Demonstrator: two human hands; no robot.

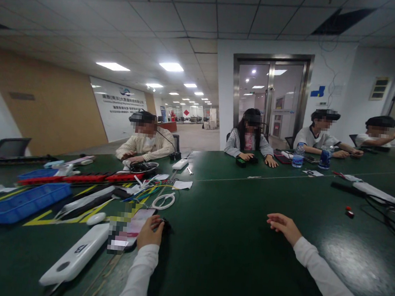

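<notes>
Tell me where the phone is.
In the head view, the phone lies on the green table left of centre, between the white device and the left hand.

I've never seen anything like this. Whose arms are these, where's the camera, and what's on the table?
There's no robot: these are a person's own bare hands, in white sleeves. The single picture comes from a camera worn on their head, looking forward and down. The left hand is beside a phone, at a small dark object; whether it's gripped is unclear. The right hand is open, holding nothing visible. The green table also bears a long white device, a blue tray and bottles. Other people sit around it.
</notes>
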